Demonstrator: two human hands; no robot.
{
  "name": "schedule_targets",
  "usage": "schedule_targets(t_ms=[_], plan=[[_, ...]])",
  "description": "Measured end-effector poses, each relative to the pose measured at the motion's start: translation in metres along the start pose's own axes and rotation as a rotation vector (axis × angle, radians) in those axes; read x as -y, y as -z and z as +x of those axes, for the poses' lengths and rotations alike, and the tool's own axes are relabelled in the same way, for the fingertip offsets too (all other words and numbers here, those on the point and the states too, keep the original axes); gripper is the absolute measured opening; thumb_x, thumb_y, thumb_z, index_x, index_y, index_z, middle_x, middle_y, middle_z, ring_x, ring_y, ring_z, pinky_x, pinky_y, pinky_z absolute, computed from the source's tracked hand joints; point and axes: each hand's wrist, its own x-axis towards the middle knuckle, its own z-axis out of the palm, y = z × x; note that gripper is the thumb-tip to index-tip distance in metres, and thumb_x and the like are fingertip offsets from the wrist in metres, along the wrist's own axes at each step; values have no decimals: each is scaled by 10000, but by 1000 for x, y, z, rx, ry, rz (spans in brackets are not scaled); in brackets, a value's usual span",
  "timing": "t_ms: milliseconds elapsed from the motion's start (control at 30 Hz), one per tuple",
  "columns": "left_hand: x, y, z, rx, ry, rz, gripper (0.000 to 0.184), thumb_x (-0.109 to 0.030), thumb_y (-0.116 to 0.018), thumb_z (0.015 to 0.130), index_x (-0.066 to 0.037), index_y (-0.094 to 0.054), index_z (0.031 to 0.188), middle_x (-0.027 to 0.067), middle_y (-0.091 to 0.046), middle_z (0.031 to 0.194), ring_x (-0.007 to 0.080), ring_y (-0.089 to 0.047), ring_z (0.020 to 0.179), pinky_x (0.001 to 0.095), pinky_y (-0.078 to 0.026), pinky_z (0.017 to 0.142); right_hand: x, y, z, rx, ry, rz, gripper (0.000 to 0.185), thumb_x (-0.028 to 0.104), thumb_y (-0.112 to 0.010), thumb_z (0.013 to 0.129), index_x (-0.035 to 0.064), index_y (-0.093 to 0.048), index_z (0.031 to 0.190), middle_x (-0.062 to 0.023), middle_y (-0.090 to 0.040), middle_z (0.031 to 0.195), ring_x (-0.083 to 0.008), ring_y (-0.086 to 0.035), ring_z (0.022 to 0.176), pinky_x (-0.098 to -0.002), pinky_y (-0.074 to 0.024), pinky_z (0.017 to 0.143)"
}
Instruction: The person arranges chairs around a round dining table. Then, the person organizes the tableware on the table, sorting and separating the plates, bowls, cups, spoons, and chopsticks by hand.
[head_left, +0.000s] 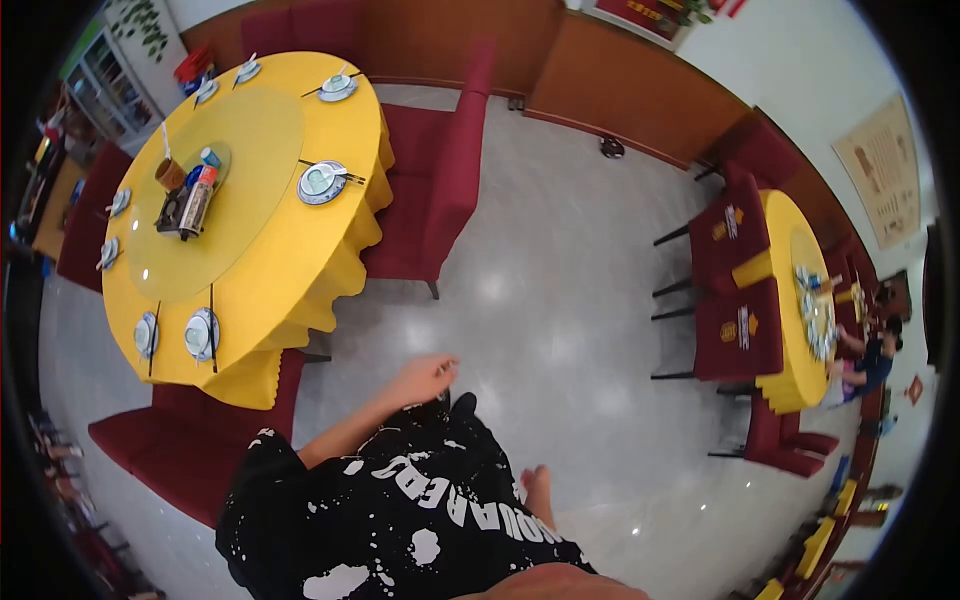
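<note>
My left hand (427,379) hangs in front of my body over the grey floor, its fingers curled; whether it holds anything is too small to tell. My right hand (537,482) shows small at the right side of my black and white shirt (400,520), partly hidden, its fingers unclear. Neither hand touches furniture. Nearest to the left hand are a dark red chair (425,190) and the large round table with a yellow cloth (270,290). On that table lie plates with bowls (322,183), chopsticks, and a tray of containers (185,205).
Grey tiled floor (540,290) lies ahead. At the right stands another yellow table (790,370) with dark red chairs (738,320) and dishes. A person (875,365) is beyond it. A small dark object (611,147) lies by the wood-panelled wall (610,100). Another red chair (190,440) stands lower left.
</note>
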Motion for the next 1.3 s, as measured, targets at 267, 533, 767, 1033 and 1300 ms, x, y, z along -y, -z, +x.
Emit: schedule_targets(t_ms=[267, 533, 767, 1033, 1300], plan=[[-34, 79, 193, -825, 32, -37, 361, -197, -645, 888, -11, -608, 1196, 204, -650, 1149, 335, -642, 1020, 406, -507, 880, 397, -391, -107, 511, 547, -652, 326, 266, -561, 899, 42, -564, 1135, -102, -681, 895, -178, -629, 664, -310, -486, 558], [-50, 147, 424, -788, 264, 352, 899, -365, -700, 821, -38, -242, 1522, 283, -431, 1414, 444, -467, 1265, 505, -401, 1042, 541, -666, -226, 764, 1430, -1117, 324, 204, -636, 858, -4, -626, 1107, -187, -665, 993, -295, -636, 908, -397, -508, 811], [-65, 220, 564, -834, 497, 321, 1044, -331, -751, 749, -80, -138, 1556, 255, -511, 1308, 411, -579, 1118, 498, -482, 940, 614, -865, -430, 989, 2473, -1348, 755, 152, -778, 693, 55, -472, 1376, -237, -357, 1485, -443, -332, 1370, -572, -305, 1107], [-94, 274, 666, -912, 838, 290, 1050, -295, -802, 614, -106, -298, 1516, 193, -643, 1076, 365, -666, 956, 464, -556, 817, 614, -1048, -467, 1792, 2711, -1730, 685, 182, -805, 582, 52, -561, 1209, -142, -599, 1191, -339, -520, 1207, -552, -343, 1060], [-105, 273, 687, -1077, 917, 281, 627, -248, -760, 575, -80, -615, 1161, 153, -716, 892, 328, -698, 826, 441, -559, 724, 611, -1086, -482, 2434, 2602, -1867, 364, 230, -739, 600, 46, -628, 893, -152, -696, 867, -327, -690, 825, -441, -512, 756]])
